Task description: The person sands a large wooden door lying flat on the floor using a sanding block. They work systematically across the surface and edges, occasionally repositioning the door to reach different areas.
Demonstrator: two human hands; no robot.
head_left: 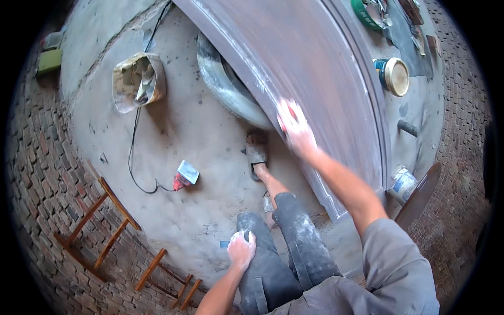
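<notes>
Curved, dust-streaked grey-brown panel [325, 68] lies toward one o'clock; right fingers [287, 116] clasp red piece [292, 111]; left fingers [251, 240] curl, contents unclear.

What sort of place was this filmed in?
Likely a small workshop or work yard: a corded red tool lies on the stained floor, and a dusty right hand rests on a big panel that extends over a tire.

Right hand [297, 128] reaches forward, left hand [242, 250] on knee [250, 221].

Soft lt, strong edge distort.
</notes>
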